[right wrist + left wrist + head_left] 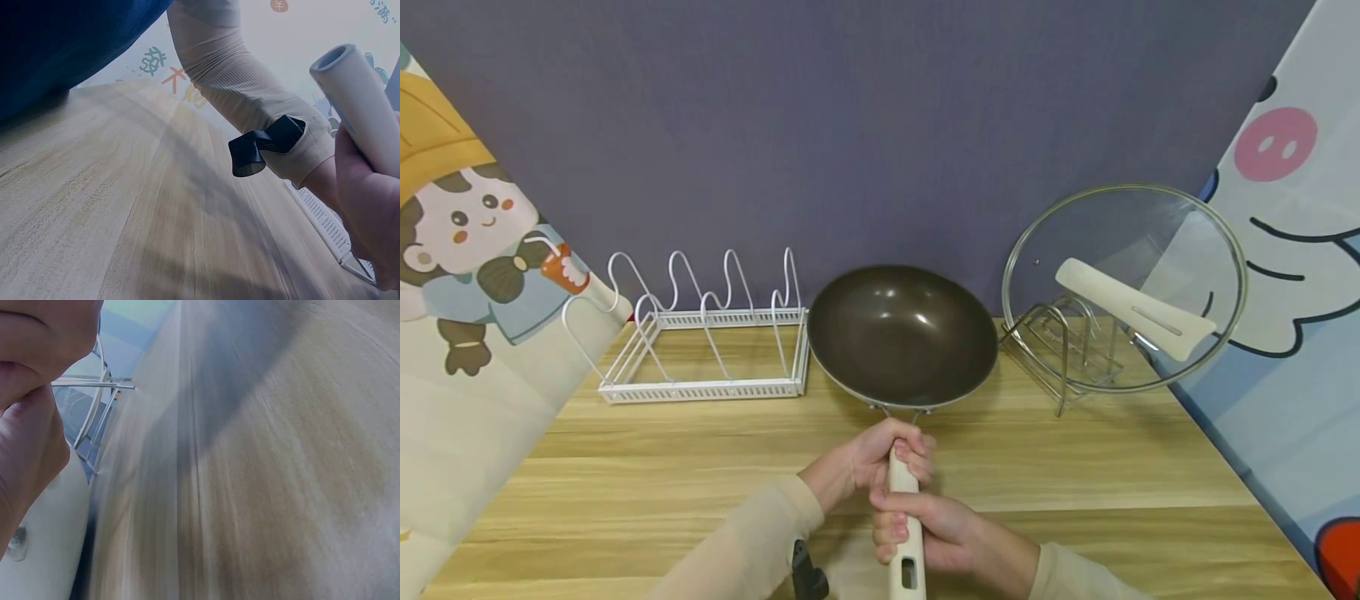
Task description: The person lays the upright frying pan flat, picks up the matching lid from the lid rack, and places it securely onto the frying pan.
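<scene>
A dark-coated frying pan [902, 337] with a long cream handle [906, 546] points away from me at the middle of the table, its inside facing up toward the head camera. My left hand [891, 454] grips the handle close to the pan body. Just behind it, my right hand [928, 529] is wrapped round the same handle, thumb across the top. The handle's hollow end [337, 59] sticks out past the right hand in the right wrist view. In the left wrist view, the pale underside of the pan [47, 544] shows below the left hand [37, 381].
Left of the pan stands a white wire rack [700, 389] with looped dividers. To its right, a small metal stand [1063, 358] holds a glass lid [1120, 217] with a cream handle, leaning upright. A purple-grey wall [880, 125] closes off the back of the wooden table [700, 483].
</scene>
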Motion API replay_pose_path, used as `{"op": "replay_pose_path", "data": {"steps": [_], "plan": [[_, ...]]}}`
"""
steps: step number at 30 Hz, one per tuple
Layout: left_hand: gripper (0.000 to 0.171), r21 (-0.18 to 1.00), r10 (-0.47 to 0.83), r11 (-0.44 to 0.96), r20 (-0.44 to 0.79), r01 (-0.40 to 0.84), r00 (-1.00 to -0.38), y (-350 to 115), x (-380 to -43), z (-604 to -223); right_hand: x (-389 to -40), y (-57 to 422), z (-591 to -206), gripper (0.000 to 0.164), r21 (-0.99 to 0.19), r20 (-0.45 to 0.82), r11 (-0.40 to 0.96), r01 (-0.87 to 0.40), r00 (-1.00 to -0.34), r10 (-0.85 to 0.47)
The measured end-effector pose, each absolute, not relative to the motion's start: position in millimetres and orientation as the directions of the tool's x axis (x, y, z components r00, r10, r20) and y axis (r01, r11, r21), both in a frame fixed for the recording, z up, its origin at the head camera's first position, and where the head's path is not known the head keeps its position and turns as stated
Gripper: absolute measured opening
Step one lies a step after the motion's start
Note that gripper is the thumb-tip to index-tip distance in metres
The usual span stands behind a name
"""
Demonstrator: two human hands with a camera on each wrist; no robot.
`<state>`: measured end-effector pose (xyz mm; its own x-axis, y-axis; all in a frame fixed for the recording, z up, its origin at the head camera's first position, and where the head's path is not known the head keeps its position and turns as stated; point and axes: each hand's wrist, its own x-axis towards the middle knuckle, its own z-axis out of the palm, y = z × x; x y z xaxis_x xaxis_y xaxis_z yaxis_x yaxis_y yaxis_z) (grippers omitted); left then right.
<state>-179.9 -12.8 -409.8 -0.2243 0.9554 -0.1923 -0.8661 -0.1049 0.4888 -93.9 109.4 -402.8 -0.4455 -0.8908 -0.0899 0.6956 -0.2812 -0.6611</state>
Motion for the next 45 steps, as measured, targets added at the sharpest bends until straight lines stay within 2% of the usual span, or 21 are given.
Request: {"op": "replay_pose_path", "data": {"steps": [21, 30, 37, 45], "plan": [[0.034, 0.496, 0.960, -0.113, -0.170, -0.861, -0.224, -13.9, -177.1, -413.7, -90.5, 107.9, -405.7, 0.026, -0.653, -0.106, -0.287, 0.701, -0.459, -0.882], [0.033, 0.449, 0.958, -0.125, -0.177, -0.885, -0.225, -14.7, -177.3, -414.7, -90.6, 107.3, -403.3, 0.022, -0.648, -0.134, -0.280, 0.708, -0.467, -0.874], [0.036, 0.449, 0.949, -0.129, -0.204, -0.884, -0.242, -14.3, -178.3, -411.5, -92.8, 109.0, -399.1, 0.022, -0.642, -0.160, -0.269, 0.718, -0.469, -0.869], [0.042, 0.474, 0.902, -0.163, -0.285, -0.866, -0.325, -11.0, -171.0, -410.0, -90.7, 111.7, -399.3, 0.019, -0.665, -0.213, -0.247, 0.705, -0.497, -0.841]]}}
